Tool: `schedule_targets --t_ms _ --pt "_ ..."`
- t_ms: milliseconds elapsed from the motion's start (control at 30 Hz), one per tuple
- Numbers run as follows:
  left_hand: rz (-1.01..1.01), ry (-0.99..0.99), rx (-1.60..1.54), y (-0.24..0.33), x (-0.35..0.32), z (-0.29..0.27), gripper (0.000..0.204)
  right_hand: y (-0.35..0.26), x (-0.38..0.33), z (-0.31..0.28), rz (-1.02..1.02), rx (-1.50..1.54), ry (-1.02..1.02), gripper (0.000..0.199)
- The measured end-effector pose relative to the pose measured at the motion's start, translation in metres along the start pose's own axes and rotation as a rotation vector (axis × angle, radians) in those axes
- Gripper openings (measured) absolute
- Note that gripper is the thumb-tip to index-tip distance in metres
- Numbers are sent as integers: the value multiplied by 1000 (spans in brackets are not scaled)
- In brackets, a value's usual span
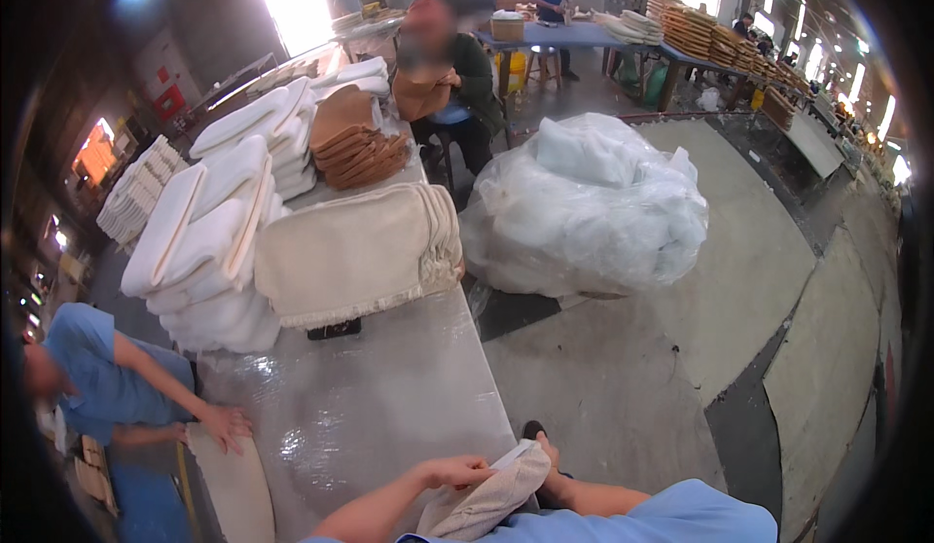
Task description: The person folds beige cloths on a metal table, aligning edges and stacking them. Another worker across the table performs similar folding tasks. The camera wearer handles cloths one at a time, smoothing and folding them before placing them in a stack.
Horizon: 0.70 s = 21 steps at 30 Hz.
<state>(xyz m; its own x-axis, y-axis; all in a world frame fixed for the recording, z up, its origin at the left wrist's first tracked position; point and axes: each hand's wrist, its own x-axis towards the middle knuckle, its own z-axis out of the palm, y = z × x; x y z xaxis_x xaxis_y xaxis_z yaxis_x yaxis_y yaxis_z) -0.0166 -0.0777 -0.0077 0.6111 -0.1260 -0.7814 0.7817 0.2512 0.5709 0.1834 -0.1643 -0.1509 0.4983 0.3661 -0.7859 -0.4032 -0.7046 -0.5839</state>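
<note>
Your left hand (461,472) is at the bottom centre of the frame, closed with thumb and fingers pinching the upper left edge of a beige fabric piece (477,506). Your right hand (549,453) touches the right side of the same piece; its fingers are largely hidden by the fabric, so you cannot tell how tightly it is closed. The beige fabric piece is at the lower centre of the frame, tilted up to the right, with a white strip (510,454) showing at its upper edge. To its left, the plastic-covered table (379,387) extends toward the upper left. On the table, at the centre left, note a beige fabric stack (355,251) with a frayed lower edge, a dark flat object (334,330) just beside that edge, white padded stacks (199,222) to the left, and a brown stack (355,144) behind. A large clear plastic bag (593,212) with white contents rests on the floor (623,378), right of centre. At the lower left, a co-worker's hand (227,426) lies on a pale panel (233,480). At the upper centre, a seated co-worker (472,86) holds a brown piece (418,98).
</note>
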Motion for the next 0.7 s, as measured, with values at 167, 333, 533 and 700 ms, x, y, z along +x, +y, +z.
schedule_targets --t_ms 167,333,533,700 --pt "201 415 -191 -5 -41 -3 51 8 5 -3 -32 176 -73 70" --pt "181 942 136 -1 -10 15 43 0 0 -5 -48 148 -55 64" --pt "29 1070 225 -4 0 16 44 6 -8 0 -95 90 -17 62" --pt "230 823 133 4 -2 15 43 29 21 -2 -47 227 -42 62"
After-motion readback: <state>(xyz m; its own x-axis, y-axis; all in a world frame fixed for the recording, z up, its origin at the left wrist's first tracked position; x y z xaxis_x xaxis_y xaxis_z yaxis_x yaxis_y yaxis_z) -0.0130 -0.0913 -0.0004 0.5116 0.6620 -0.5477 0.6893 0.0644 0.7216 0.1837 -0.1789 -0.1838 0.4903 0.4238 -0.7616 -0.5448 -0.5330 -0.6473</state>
